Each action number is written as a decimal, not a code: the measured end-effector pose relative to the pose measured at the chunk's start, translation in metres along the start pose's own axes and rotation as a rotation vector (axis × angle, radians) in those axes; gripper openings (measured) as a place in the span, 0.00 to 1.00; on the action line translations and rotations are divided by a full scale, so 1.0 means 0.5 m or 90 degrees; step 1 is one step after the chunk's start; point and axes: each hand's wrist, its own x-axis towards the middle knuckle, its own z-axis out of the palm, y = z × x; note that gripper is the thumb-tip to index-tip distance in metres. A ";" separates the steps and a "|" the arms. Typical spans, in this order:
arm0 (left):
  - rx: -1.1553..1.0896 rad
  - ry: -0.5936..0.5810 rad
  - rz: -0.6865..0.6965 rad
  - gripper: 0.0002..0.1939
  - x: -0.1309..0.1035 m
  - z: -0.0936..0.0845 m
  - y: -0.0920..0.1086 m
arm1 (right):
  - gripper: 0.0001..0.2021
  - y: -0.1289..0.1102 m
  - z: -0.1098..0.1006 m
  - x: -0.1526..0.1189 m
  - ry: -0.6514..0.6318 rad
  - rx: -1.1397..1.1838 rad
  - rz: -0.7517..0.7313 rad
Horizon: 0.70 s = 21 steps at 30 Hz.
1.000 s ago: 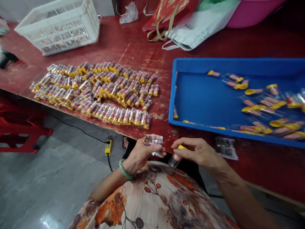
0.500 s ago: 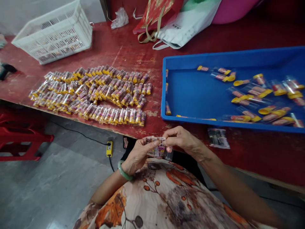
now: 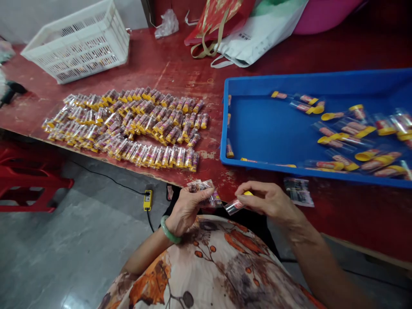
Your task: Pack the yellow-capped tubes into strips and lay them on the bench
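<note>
My left hand [image 3: 186, 209], with a green bangle at the wrist, is closed on a stack of printed clear plastic sleeves [image 3: 215, 198], the thumb lying across the top. Just to its right, my right hand [image 3: 268, 201] pinches a small clear tube with a yellow cap [image 3: 234, 207] by its cap end. The tube tilts down to the left, its clear end close to the sleeves but seemingly apart from them. Both hands are in front of my body at the table's near edge.
Rows of sleeved yellow-capped tubes [image 3: 154, 124] cover the table's left part. A blue tray [image 3: 257, 163] at right holds several loose tubes. Printed sleeves [image 3: 298, 192] lie before it. Behind are a white crate [image 3: 80, 51] and bags [image 3: 260, 34]. Red stools [image 3: 35, 184] stand left.
My right hand has moved right, away from my left hand, with the tube now clear of the sleeves and its yellow cap showing. My left hand still grips the sleeves.
</note>
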 end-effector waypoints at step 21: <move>-0.182 0.043 -0.024 0.17 -0.010 0.018 0.005 | 0.12 0.065 0.091 -0.055 0.373 -0.140 -0.527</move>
